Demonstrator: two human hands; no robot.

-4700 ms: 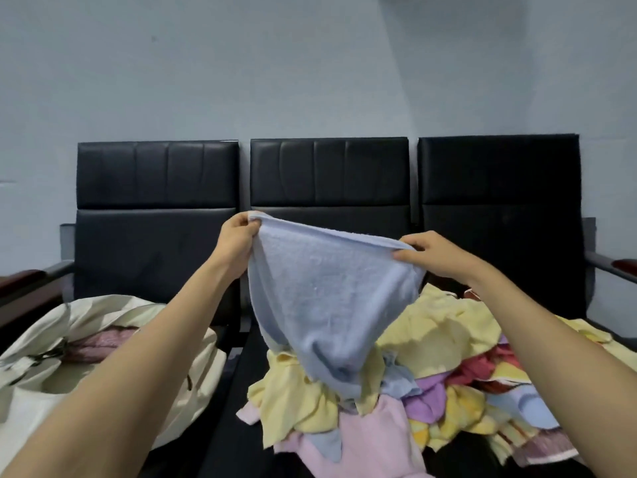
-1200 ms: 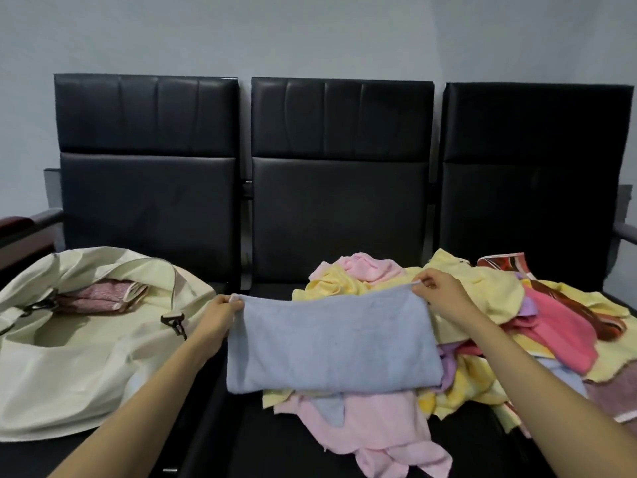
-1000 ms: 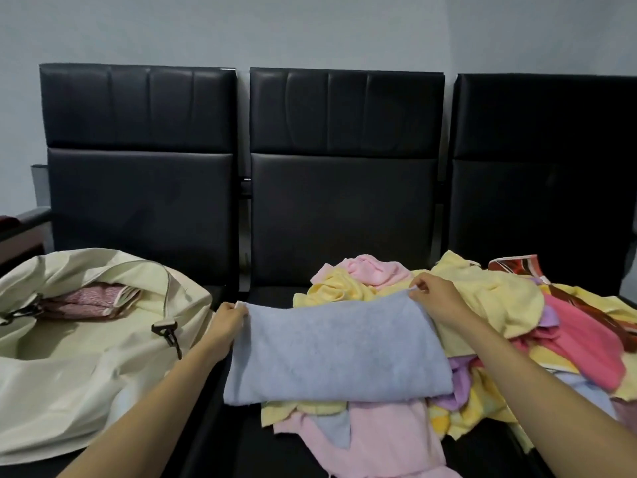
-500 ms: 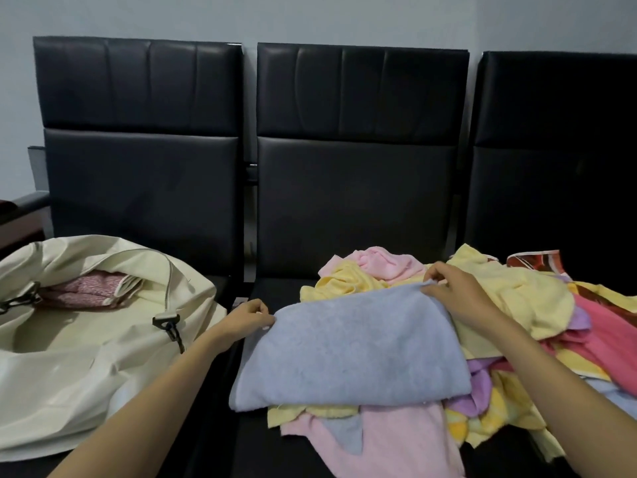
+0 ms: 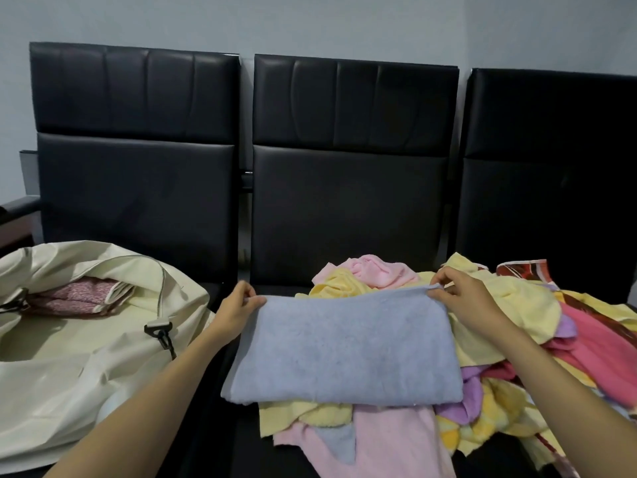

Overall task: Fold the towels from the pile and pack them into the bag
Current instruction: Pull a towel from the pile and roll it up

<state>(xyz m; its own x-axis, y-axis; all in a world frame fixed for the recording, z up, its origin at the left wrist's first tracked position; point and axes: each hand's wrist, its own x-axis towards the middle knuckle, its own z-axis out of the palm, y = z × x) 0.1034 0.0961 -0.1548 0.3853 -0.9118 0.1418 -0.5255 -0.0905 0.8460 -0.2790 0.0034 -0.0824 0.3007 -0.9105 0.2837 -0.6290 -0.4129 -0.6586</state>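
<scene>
I'm using the middle chair back (image 5: 355, 167) as ref: black, padded, w/ vertical stitched panels on the upper section & a plain lower section. Left of it is the left chair back (image 5: 134, 160), same build. Right of it is the right chair back (image 5: 551, 167), darker & cut off by the frame edge. In the gap btwn ref & left back I see a thin metal link (image 5: 246, 175). Above & behind the ref is a pale grey-blue wall (image 5: 310, 22). Far left of the ref there's a dark armrest (image 5: 19, 205) w/ a reddish-brown side. Just below the ref, a strip of black seat (image 5: 275, 290) shows.
</scene>
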